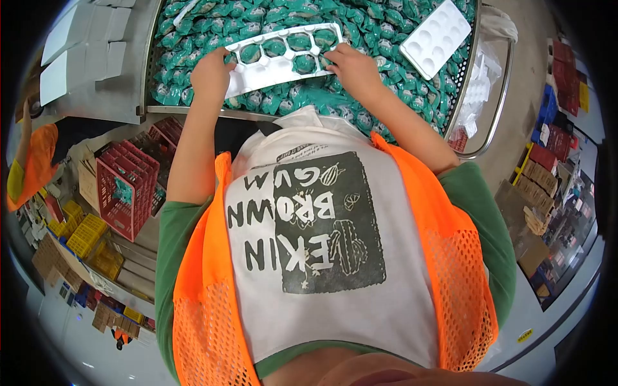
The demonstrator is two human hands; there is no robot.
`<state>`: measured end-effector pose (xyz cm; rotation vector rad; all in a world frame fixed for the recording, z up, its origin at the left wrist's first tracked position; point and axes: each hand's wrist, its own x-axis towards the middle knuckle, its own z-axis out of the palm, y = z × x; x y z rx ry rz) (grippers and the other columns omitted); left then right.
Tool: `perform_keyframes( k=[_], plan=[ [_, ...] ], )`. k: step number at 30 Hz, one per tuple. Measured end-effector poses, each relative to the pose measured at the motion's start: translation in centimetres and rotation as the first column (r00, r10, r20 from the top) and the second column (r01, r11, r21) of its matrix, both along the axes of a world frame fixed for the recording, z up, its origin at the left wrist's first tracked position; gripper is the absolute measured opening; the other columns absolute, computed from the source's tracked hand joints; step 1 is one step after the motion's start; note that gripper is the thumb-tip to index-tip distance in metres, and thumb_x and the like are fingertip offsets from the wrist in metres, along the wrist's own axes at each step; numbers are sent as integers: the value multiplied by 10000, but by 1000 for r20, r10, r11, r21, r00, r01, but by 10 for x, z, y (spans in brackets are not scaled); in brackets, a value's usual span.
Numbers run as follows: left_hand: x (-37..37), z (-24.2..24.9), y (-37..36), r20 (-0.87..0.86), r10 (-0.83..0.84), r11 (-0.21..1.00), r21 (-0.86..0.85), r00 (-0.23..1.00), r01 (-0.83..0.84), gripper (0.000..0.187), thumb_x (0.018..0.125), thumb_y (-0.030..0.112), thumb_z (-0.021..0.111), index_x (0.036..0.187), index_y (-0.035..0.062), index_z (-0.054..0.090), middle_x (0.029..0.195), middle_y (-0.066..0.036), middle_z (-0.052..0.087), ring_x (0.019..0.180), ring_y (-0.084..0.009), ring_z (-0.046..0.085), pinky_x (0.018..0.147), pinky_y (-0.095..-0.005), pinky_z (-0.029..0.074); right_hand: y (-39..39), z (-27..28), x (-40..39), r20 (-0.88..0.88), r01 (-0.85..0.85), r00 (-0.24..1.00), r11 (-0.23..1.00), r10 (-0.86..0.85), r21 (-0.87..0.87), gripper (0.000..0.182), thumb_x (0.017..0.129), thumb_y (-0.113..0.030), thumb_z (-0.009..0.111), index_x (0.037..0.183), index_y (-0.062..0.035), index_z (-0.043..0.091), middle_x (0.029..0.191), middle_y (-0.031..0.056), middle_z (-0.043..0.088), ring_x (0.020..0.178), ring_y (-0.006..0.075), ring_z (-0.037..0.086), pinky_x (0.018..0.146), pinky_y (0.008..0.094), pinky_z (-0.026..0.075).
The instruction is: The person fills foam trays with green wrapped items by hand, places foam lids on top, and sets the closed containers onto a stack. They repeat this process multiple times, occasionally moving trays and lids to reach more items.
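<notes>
White tray [283, 55] lies flat on the heap of green packets [360, 103] inside the metal bin [147, 77]. It is a moulded sheet with round pockets, and green shows through several of them, so either they are open holes or packets sit in them; I cannot tell which. Its long axis runs roughly 8 to 2 o'clock, the 2 o'clock end slightly farther from the body.

Left hand [211, 72] is at the tray's 8 o'clock end, fingers curled over the edge and thumb under or beside it, closed in a grip on the corner. Right hand [351, 64] is at the 3 o'clock end, fingers bent down onto the rim and partly closed on it; whether the thumb is underneath is hidden. So each hand has one short end and the tray spans between them. Both are in contact with it, neither nearer than the other. The tray's middle lies at 12 o'clock from the chest.

A spare tray [436, 35], same type with its pockets empty, lies on the packets at 2 o'clock from the right hand, well apart from it and tilted along the bin's far-right wall.

Outside the bin: red crate [129, 186] on the floor at 7 o'clock from the left hand, yellow crates [87, 235] beyond it. Another person in an orange vest [32, 164] stands at the 9 o'clock edge of the view, not touching anything here.
</notes>
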<state>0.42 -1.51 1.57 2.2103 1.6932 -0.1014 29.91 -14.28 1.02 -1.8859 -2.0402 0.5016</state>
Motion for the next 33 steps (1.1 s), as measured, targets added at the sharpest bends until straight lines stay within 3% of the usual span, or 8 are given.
perform_keyframes(
  k=[7, 12, 16, 19, 22, 23, 26, 33],
  plan=[
    [-1, -5, 4, 48, -14, 997, 77, 999, 10, 345, 786, 214, 751, 1096, 83, 677, 1027, -133, 699, 953, -339, 661, 778, -446, 514, 79, 26, 18, -64, -185, 982, 810, 180, -556, 210, 773, -180, 712, 964, -93, 725, 1073, 95, 656, 959, 282, 670, 738, 394, 560],
    [2, 1, 6, 5, 6, 1000, 20, 1000, -7, 338, 792, 208, 751, 1100, 92, 676, 1034, -128, 698, 958, -333, 663, 774, -446, 518, 168, -27, 14, 174, -63, 980, 982, 95, -179, 642, 905, -329, 693, 1465, -157, 431, 1290, 171, 619, 1060, 343, 652, 853, 493, 533],
    [0, -2, 4, 35, 24, 1000, 18, 999, -25, 346, 805, 218, 738, 1123, 97, 673, 1014, -143, 707, 946, -340, 669, 784, -446, 518, 212, -120, 11, 382, 6, 916, 948, 122, -317, 589, 765, -387, 774, 1257, -96, 631, 1271, 190, 617, 1074, 344, 648, 887, 462, 545],
    [-1, -1, 4, 33, 50, 998, 29, 998, -51, 332, 786, 200, 760, 1091, 100, 677, 1024, -127, 698, 952, -331, 664, 764, -450, 521, 215, -131, 13, -99, -7, 995, 999, 3, -45, 657, 785, -344, 789, 1335, -71, 554, 1286, 193, 601, 1140, 313, 625, 911, 449, 531],
    [2, -6, 5, 49, 52, 998, 31, 997, -54, 330, 780, 198, 763, 1085, 99, 680, 1002, -134, 699, 935, -336, 666, 756, -457, 521, 158, -17, -8, -896, -171, 406, 948, -179, -267, 605, 810, -250, 793, 1316, -35, 541, 1127, 100, 655, 1051, 205, 636, 865, 346, 525],
    [1, -5, 6, 48, 46, 998, 33, 998, -48, 331, 778, 199, 765, 1082, 99, 681, 993, -137, 700, 929, -338, 667, 754, -458, 521, 142, 0, -12, -968, -305, 121, 920, -220, -247, 604, 811, -238, 794, 1316, -32, 537, 1093, 79, 661, 1024, 180, 637, 848, 322, 524],
    [1, -2, 9, 45, 24, 1000, 2, 999, -24, 342, 787, 212, 753, 1101, 95, 685, 989, -155, 706, 919, -344, 673, 761, -453, 518, 109, 11, -24, -953, -297, 102, 905, -286, -304, 541, 813, -240, 798, 1263, -46, 570, 1030, 41, 652, 899, 121, 632, 747, 281, 522],
    [-1, -3, 4, 39, 30, 999, 39, 999, -32, 329, 793, 235, 756, 1083, 97, 683, 996, -139, 700, 927, -333, 669, 741, -456, 519, 39, 3, -56, -239, -62, 967, 990, 91, 124, 374, 782, -239, 771, 1065, -63, 601, 998, 109, 650, 785, 264, 667, 661, 375, 537]
  ],
)
